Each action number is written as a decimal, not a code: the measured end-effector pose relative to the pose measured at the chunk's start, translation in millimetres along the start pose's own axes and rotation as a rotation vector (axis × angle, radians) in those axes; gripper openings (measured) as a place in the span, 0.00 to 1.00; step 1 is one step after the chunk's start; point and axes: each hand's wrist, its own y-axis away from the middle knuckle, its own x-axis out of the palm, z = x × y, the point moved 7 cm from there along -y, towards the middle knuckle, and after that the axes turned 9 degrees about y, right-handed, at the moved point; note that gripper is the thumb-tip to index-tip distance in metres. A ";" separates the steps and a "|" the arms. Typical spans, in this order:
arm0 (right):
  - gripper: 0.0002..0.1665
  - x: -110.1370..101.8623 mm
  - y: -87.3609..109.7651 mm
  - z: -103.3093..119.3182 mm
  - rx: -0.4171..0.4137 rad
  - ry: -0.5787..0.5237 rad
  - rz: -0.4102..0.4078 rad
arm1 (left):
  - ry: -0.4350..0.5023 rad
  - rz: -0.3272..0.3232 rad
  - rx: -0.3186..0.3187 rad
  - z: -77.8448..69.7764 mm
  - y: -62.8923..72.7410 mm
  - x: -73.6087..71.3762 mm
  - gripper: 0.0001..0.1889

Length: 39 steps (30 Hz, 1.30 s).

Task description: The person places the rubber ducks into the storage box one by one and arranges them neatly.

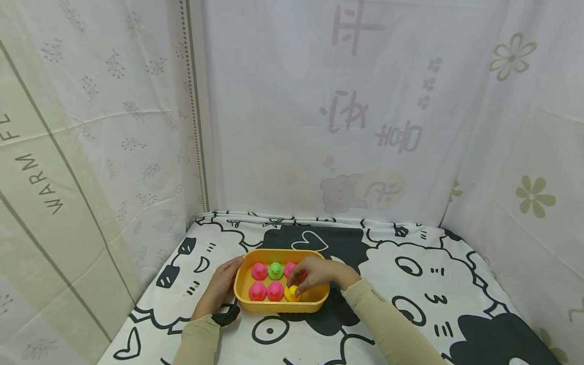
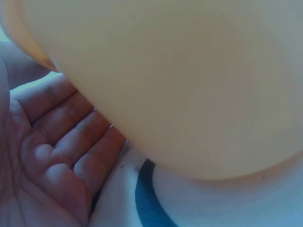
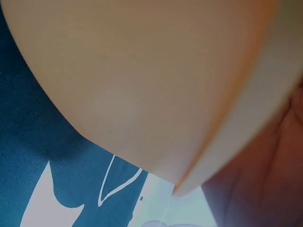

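Observation:
A yellow plastic tray [image 1: 292, 307] lies on the patterned cloth with two rows of small rubber ducks. Pink ducks [image 1: 257, 291] and one green duck [image 1: 276, 270] sit inside it. My left hand [image 1: 221, 285] holds the tray's left end; in the left wrist view its thumb [image 2: 28, 64] is at the rim and its fingers [image 2: 71, 113] lie along the outer wall. Reaching over the right side, my right hand [image 1: 315, 272] pinches a yellow duck [image 1: 292, 294] in the front row. That hand partly covers a pink duck [image 1: 289, 268] behind.
A black-and-white cartoon cloth [image 1: 410, 284] covers the table. Pale printed curtains [image 1: 283, 111] rise at the back and both sides. A black band [image 1: 226, 315] is on the left wrist. In the right wrist view the tray wall [image 3: 132, 85] fills most of the picture.

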 end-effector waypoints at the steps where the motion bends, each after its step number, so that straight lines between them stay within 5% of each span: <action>1: 0.14 0.0 0.4 0.1 0.001 -0.002 0.000 | 0.003 0.003 0.002 0.1 -0.1 0.2 0.33; 39: 0.16 -21.7 34.7 -7.4 0.044 -0.056 -0.084 | 0.081 0.015 0.001 1.5 0.1 0.7 0.30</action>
